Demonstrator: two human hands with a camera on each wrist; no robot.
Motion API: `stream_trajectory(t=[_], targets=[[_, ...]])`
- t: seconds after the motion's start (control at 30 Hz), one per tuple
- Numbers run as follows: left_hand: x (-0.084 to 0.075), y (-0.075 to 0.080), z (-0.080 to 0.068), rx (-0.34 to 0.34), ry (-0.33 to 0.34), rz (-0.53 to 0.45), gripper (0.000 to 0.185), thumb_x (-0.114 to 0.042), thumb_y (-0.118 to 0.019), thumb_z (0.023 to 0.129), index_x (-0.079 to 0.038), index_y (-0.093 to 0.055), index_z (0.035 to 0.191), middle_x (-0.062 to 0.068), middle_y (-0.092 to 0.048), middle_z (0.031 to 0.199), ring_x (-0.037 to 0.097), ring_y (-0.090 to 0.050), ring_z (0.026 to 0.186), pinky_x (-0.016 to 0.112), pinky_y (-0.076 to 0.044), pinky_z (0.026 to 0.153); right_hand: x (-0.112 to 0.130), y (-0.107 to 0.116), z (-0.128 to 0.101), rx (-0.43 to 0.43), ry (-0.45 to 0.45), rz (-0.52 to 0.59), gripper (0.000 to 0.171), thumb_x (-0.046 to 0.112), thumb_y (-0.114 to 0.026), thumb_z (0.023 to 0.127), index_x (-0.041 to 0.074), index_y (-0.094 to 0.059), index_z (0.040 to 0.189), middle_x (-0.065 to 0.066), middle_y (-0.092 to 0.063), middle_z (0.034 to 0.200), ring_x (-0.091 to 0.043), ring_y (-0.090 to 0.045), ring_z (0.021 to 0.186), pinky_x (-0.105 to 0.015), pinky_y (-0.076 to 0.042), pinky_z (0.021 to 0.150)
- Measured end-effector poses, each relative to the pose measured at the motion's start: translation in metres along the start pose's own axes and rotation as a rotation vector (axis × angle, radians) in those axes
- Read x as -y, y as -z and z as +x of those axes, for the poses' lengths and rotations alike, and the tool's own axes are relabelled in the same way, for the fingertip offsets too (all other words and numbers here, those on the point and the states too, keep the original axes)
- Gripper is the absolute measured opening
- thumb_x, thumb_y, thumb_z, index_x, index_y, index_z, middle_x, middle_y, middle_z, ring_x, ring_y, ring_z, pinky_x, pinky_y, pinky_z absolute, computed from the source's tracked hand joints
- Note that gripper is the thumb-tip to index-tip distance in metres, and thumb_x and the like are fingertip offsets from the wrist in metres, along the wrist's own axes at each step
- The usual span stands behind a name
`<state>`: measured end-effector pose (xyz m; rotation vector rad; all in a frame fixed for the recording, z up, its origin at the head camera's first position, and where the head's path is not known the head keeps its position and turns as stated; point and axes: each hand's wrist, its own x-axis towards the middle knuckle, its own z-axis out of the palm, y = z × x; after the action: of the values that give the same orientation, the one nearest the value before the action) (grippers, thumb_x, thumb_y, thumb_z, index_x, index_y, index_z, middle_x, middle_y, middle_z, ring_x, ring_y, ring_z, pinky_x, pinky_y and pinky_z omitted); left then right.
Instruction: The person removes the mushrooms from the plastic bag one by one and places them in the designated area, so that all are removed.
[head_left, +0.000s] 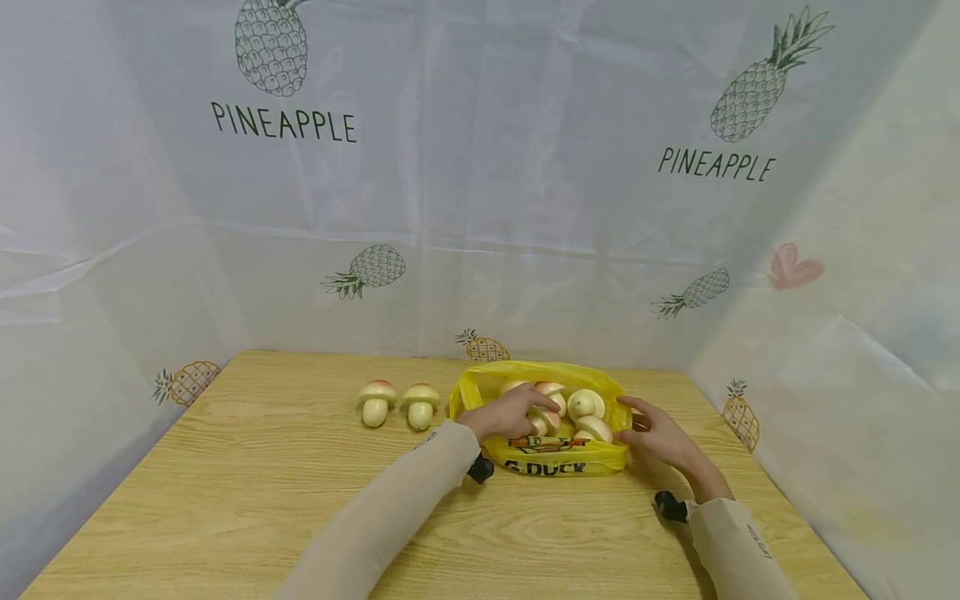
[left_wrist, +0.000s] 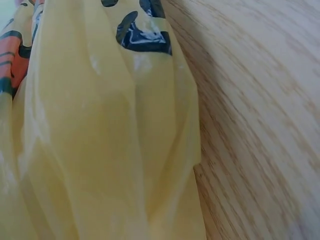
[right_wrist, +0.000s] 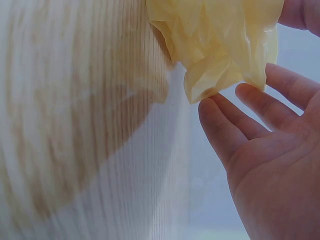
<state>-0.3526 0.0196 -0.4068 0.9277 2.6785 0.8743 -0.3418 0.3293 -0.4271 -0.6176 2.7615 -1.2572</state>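
Observation:
A yellow plastic bag [head_left: 577, 461] printed "G.DUCK" lies with its mouth spread, several mushrooms [head_left: 586, 405] with pale stems and reddish-cream caps inside. My left hand [head_left: 510, 414] reaches over the bag's left side, its fingers and thumb around a mushroom [head_left: 552, 421] in the bag. In the left wrist view only the bag's side [left_wrist: 100, 125] shows; the hand is out of that frame. At the bag's right end, my right hand [head_left: 660, 433] touches the plastic with spread fingers. The right wrist view shows its fingertips [right_wrist: 212, 107] against the crumpled yellow plastic [right_wrist: 225, 45].
Two more mushrooms, one redder [head_left: 376, 403] and one paler [head_left: 421, 406], stand on the wooden table [head_left: 225, 483] left of the bag. White sheeting [head_left: 480, 183] with pineapple prints hangs behind the table and on both sides.

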Motion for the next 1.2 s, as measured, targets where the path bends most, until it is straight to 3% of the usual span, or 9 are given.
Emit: stream_trajectory(t=[0.2,0.57,0.77,1.2], targets=[[0.000,-0.001,0.002,-0.020,0.016,0.018,0.053,-0.004,-0.064,0.090,-0.026,-0.055,0.136,0.005,-0.032,0.151,0.023,-0.023,0.141,0.036,-0.042,0.099,-0.001,0.000,-0.001,-0.006,-0.019,-0.007,0.072,0.024,-0.067,0.090,0.002,-0.030,0.148,-0.028,-0.027,0.149,-0.051,-0.035,0.129,-0.057,-0.040,0.096],[0.001,-0.003,0.007,-0.057,0.024,0.077,0.053,-0.019,-0.068,0.090,-0.025,-0.050,0.140,-0.004,-0.040,0.146,0.024,-0.022,0.142,0.041,-0.032,0.108,-0.002,-0.001,0.000,0.005,-0.006,-0.016,0.073,0.024,-0.067,0.090,0.000,-0.029,0.148,-0.029,-0.025,0.149,-0.052,-0.033,0.130,-0.055,-0.041,0.096],[0.003,-0.004,0.006,-0.062,0.064,0.025,0.052,-0.019,-0.066,0.092,-0.027,-0.048,0.140,0.000,-0.038,0.147,0.021,-0.030,0.138,0.034,-0.043,0.093,-0.001,0.000,0.000,0.012,0.001,-0.014,0.074,0.024,-0.067,0.090,-0.001,-0.028,0.147,-0.031,-0.025,0.149,-0.052,-0.033,0.129,-0.056,-0.041,0.096],[0.002,-0.008,0.011,-0.095,0.075,-0.033,0.048,-0.021,-0.068,0.091,-0.026,-0.051,0.135,0.002,-0.039,0.146,0.021,-0.040,0.130,0.029,-0.044,0.075,0.000,0.001,0.000,0.008,0.002,-0.010,0.074,0.024,-0.068,0.090,-0.001,-0.029,0.147,-0.031,-0.025,0.149,-0.052,-0.034,0.129,-0.056,-0.041,0.096]])
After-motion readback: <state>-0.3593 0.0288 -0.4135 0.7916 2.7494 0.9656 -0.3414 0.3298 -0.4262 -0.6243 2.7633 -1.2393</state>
